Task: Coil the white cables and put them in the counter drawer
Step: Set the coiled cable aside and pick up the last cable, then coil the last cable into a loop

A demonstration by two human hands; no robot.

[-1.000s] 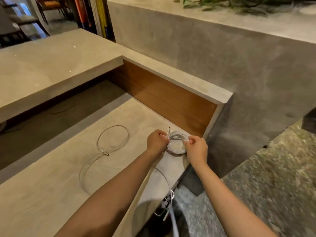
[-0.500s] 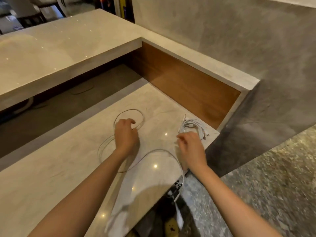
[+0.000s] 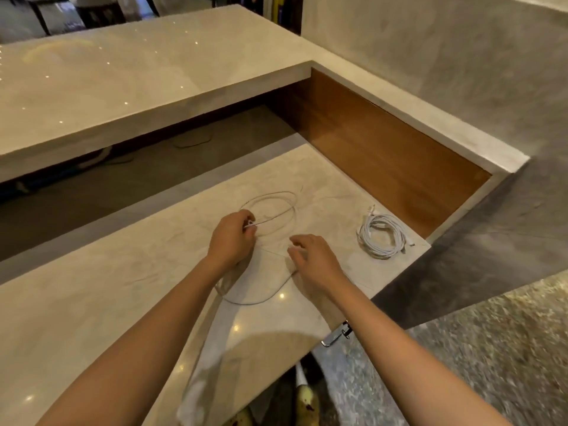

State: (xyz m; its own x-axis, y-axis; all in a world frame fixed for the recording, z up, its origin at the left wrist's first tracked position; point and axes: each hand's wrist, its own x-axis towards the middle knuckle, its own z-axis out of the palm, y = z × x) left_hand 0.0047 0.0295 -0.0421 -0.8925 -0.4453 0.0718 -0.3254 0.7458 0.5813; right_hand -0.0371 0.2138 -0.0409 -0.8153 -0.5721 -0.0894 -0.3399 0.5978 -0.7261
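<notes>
The left hand (image 3: 235, 238) has its grip pinched on the plug end of the loose white cable (image 3: 270, 207), thumb and fingertips pressed together on the small connector just above the desk (image 3: 92, 302). From that pinch the thin cable runs out into a wide, flat loop lying on the desk just beyond the left hand, and another stretch of it curves back under the forearm toward the desk's near edge. The right hand (image 3: 313, 259), just to the right of the left hand, hovers over the desk with its grip spread, fingers loosely curled and holding nothing; the cable passes close under its fingertips, though whether they touch it cannot be told. Farther to the right of the left hand, well apart from both hands, the coiled white cable (image 3: 382, 236) lies bundled on the desk's far right corner, beside the wooden panel (image 3: 384, 152). Beyond the left hand, across a dark recess, the raised stone counter (image 3: 138, 78) crosses the view.
</notes>
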